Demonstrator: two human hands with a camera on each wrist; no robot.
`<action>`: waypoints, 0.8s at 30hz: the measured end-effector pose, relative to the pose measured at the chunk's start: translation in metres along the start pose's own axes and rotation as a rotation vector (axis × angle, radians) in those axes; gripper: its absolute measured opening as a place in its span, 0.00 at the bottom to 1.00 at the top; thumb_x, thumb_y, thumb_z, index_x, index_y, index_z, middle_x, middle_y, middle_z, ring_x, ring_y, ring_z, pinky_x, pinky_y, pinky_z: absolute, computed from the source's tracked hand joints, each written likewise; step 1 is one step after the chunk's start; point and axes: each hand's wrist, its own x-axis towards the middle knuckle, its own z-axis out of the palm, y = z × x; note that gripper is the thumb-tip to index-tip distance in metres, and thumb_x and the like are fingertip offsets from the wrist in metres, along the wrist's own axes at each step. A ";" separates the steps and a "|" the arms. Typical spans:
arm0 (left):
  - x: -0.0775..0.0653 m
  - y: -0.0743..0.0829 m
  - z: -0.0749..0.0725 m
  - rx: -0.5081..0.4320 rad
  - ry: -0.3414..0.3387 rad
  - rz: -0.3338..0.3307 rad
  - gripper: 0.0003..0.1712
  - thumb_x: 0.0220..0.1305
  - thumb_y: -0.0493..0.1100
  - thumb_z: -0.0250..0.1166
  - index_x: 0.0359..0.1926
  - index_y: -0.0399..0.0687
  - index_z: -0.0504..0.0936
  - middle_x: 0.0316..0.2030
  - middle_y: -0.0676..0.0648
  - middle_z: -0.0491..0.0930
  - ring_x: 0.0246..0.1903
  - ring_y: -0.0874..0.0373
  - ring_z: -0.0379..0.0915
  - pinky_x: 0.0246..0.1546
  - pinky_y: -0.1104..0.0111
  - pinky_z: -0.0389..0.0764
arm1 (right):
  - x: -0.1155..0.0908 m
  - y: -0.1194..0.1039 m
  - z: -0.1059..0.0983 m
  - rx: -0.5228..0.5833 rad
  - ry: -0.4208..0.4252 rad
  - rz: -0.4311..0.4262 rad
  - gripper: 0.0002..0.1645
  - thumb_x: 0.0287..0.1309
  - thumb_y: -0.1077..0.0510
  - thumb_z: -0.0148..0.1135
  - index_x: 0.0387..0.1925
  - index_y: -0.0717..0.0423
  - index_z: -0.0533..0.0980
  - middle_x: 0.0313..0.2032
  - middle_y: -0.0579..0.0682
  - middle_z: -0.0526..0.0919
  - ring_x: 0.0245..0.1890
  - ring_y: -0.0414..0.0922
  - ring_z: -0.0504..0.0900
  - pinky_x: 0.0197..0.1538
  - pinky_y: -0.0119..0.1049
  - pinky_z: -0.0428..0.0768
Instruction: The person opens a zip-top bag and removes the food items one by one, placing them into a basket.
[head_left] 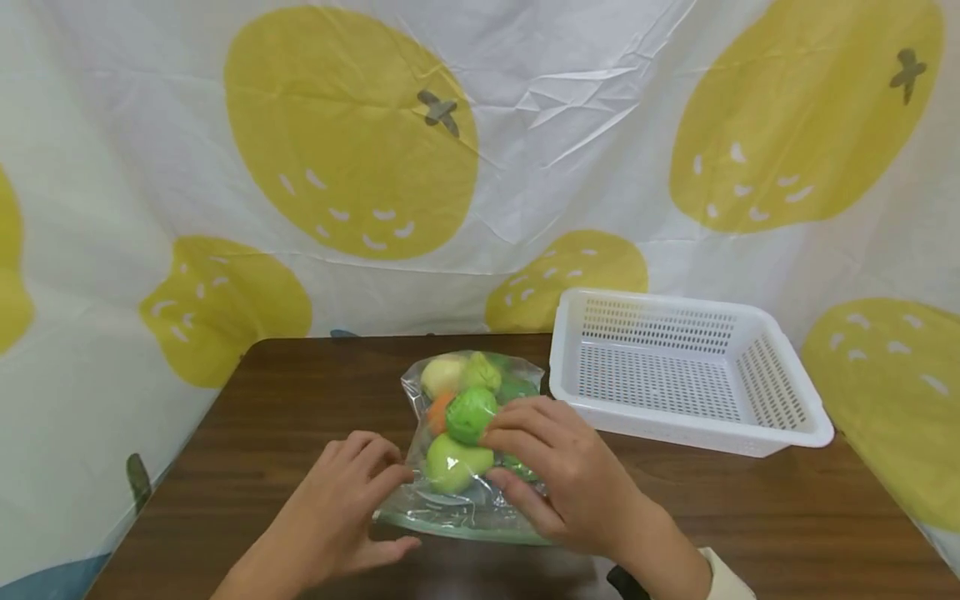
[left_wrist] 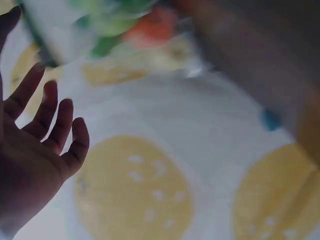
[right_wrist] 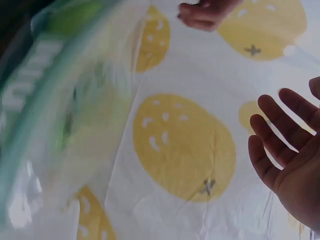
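Note:
A clear zip bag (head_left: 480,510) with a pale green zip edge lies on the table, its zip edge toward me. Inside it are several fruits and vegetables: a bright green round one (head_left: 471,415), a yellow-green round one (head_left: 454,465), an orange piece (head_left: 438,412) and a pale yellow one (head_left: 442,377). My left hand (head_left: 341,500) is at the bag's near left corner, fingers loosely bent with nothing between them. Over the bag's right side is my right hand (head_left: 566,467), fingertips by the bright green piece. The right wrist view shows that hand (right_wrist: 295,155) with fingers spread, holding nothing.
A white perforated plastic basket (head_left: 690,429) stands at the table's back right, just beyond the bag. The dark wooden table (head_left: 300,400) meets a hanging white cloth (head_left: 517,192) printed with yellow fruits. Both wrist views are blurred around the bag.

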 end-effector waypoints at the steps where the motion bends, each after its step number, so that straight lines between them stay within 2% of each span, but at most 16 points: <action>1: -0.008 -0.003 0.003 0.022 -0.023 -0.019 0.36 0.27 0.65 0.83 0.39 0.56 0.81 0.41 0.53 0.75 0.44 0.55 0.70 0.36 0.60 0.72 | 0.000 -0.004 0.003 0.013 -0.017 -0.012 0.18 0.76 0.49 0.48 0.44 0.53 0.81 0.43 0.46 0.84 0.49 0.46 0.81 0.55 0.39 0.77; 4: -0.026 -0.011 0.012 0.068 -0.058 -0.058 0.35 0.24 0.57 0.85 0.39 0.56 0.80 0.41 0.52 0.74 0.43 0.54 0.70 0.35 0.61 0.70 | 0.000 -0.010 0.012 0.035 -0.053 -0.052 0.17 0.75 0.49 0.48 0.44 0.52 0.81 0.43 0.44 0.83 0.48 0.44 0.81 0.53 0.38 0.78; 6: -0.033 -0.016 0.017 0.082 -0.060 -0.056 0.34 0.25 0.51 0.85 0.39 0.56 0.80 0.41 0.52 0.74 0.42 0.54 0.70 0.35 0.61 0.70 | -0.002 -0.012 0.019 0.039 -0.068 -0.079 0.16 0.75 0.50 0.49 0.43 0.52 0.81 0.42 0.44 0.83 0.47 0.43 0.81 0.52 0.37 0.78; 10: -0.038 -0.022 0.020 0.101 -0.036 -0.023 0.28 0.29 0.39 0.81 0.37 0.55 0.80 0.38 0.53 0.75 0.39 0.54 0.70 0.33 0.62 0.70 | -0.005 -0.016 0.029 0.041 -0.099 -0.120 0.14 0.73 0.51 0.52 0.43 0.52 0.81 0.41 0.44 0.82 0.46 0.42 0.81 0.53 0.36 0.78; 13: -0.039 -0.024 0.021 0.105 -0.013 -0.004 0.25 0.31 0.35 0.77 0.36 0.54 0.80 0.36 0.53 0.75 0.37 0.54 0.71 0.31 0.63 0.70 | -0.008 -0.018 0.033 0.042 -0.127 -0.118 0.12 0.71 0.51 0.55 0.43 0.52 0.81 0.42 0.43 0.82 0.46 0.41 0.81 0.54 0.37 0.78; 15: -0.039 -0.024 0.020 0.101 -0.005 0.001 0.24 0.32 0.33 0.75 0.35 0.54 0.80 0.35 0.53 0.75 0.36 0.54 0.71 0.31 0.63 0.70 | -0.010 -0.018 0.035 0.040 -0.138 -0.107 0.11 0.71 0.51 0.56 0.43 0.51 0.81 0.42 0.43 0.82 0.46 0.40 0.81 0.54 0.37 0.77; 24: -0.037 -0.023 0.022 0.056 -0.034 -0.008 0.29 0.29 0.35 0.81 0.37 0.56 0.81 0.37 0.56 0.76 0.36 0.58 0.70 0.31 0.66 0.71 | -0.014 -0.015 0.037 0.013 -0.189 -0.048 0.12 0.71 0.49 0.55 0.44 0.49 0.81 0.43 0.42 0.82 0.48 0.40 0.80 0.57 0.37 0.76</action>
